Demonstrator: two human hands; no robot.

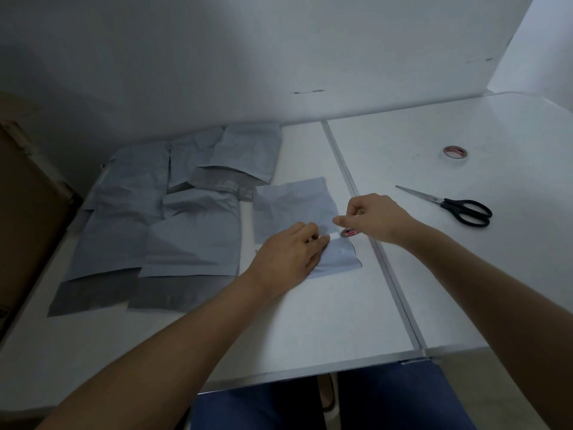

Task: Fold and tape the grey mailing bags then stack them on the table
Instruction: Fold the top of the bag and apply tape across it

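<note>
At frame centre, the left hand [291, 252] presses flat on the folded grey bag [291, 209]; the right hand [373, 217] pinches a tape roll [349, 232] on the counter [310, 321].

Both forearms were bare, without sleeves or jewellery. Below the table [310, 321] edge, the person wore dark blue trousers.

The left hand [291, 251] is pressing flat on a grey mailing bag [294, 212] lying at the middle of the white tabletop [310, 321]. The right hand [372, 217] is pinching something small at the bag's three o'clock edge, over a small tape roll [349, 232]. More grey bags [161, 218] are lying toward nine o'clock; scissors [455, 204] and a second tape roll [455, 153] are sitting toward two o'clock.
</note>
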